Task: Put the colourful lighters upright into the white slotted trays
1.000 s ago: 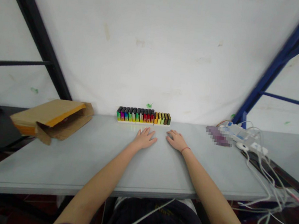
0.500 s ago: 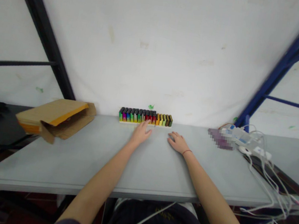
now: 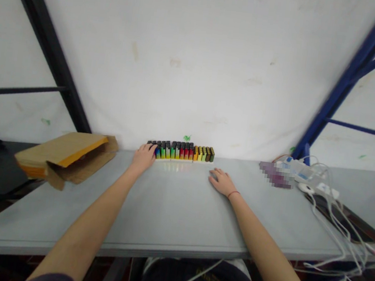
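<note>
Along the wall at the back of the table stands a row of cigarette lighters (image 3: 182, 152), packed upright in low white trays. Black tops mark those in the left and middle parts, while the yellow, green and brown ones on the right have yellowish tops. At the row's left end my left hand (image 3: 143, 157) is closed around the outermost lighters, its fingers over their tops and hiding some of them. My right hand (image 3: 222, 181), wearing a thin red band at the wrist, rests open on the table, just in front of the row's right end, holding nothing.
An opened cardboard box (image 3: 70, 151) lies at the left of the grey table (image 3: 172, 211). To the right are a power strip (image 3: 303, 170), tangled white cables (image 3: 342, 228) and a blurred purple item (image 3: 276, 174). A blue metal post (image 3: 346, 87) rises behind them.
My left hand has moved left from the middle of the lighter row to its left end. My right hand stays in about the same place. The view has shifted slightly.
</note>
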A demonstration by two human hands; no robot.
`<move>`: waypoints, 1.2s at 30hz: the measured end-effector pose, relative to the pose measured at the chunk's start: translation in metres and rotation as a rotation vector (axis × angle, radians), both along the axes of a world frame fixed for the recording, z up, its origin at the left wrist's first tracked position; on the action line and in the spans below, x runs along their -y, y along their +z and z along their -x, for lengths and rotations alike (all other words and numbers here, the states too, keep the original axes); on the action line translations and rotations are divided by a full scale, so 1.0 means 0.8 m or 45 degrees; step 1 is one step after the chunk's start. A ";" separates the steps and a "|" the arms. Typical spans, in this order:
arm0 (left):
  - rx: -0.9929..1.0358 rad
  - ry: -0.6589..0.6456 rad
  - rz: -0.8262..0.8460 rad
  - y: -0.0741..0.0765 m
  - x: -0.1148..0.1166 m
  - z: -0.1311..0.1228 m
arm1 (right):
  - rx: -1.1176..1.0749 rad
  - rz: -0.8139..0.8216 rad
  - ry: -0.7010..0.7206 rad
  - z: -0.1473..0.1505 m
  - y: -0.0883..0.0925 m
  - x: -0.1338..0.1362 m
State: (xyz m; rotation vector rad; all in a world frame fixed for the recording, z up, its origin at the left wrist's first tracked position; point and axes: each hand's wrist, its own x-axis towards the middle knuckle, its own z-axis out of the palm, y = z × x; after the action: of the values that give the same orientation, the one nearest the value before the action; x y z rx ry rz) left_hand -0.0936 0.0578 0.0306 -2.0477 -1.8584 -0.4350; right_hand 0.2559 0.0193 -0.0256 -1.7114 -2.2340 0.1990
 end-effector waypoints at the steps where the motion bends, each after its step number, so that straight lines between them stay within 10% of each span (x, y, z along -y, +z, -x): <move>1: -0.018 0.020 -0.007 0.001 0.007 -0.003 | 0.001 0.000 -0.001 0.000 0.000 0.000; 12: 0.289 0.090 -0.126 -0.008 0.049 0.010 | 0.006 -0.008 -0.004 0.000 0.000 0.001; 25: 0.726 -0.328 -0.035 -0.031 0.103 0.028 | -0.050 -0.081 0.016 0.007 0.006 0.008; 36: 1.270 -0.875 0.400 -0.060 0.125 -0.040 | -0.365 -0.001 0.706 0.082 0.018 0.050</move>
State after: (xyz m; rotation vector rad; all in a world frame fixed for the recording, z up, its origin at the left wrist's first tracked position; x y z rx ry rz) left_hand -0.0619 -0.0422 -0.0171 -3.0025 -1.6074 -1.6824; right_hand 0.1904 -0.0210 -0.0114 -0.9476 -2.4172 0.5296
